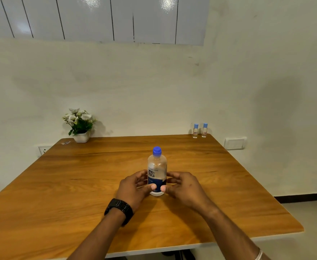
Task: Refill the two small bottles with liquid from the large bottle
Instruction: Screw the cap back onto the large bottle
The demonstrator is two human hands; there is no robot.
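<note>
A large bottle (157, 171) stands upright near the middle of a wooden table (79, 184), gripped low on both sides by a person's two hands. The bottle is clear plastic with a bright blue screw cap (157, 150) in place, a rounded shoulder, and a label that is pale on its upper part, printed with dark letters reading "re-nu", and deep blue on its lower band. Its upper body looks transparent; how much liquid it holds cannot be told.

The left hand (133, 186), with a black watch (119, 209) on its wrist, curls round the bottle's left side, thumb tip pressed to the blue band. The right hand (183, 186) mirrors it on the right side, thumb tip also on the label, so the two thumbs sit just beside each other at the front.

At the far right corner of the table, against the wall, two small bottles (199, 130) stand upright side by side, clear with light blue caps and small red-marked labels, well apart from the large one. At the far left corner sits a white pot of white flowers (79, 124).
</note>
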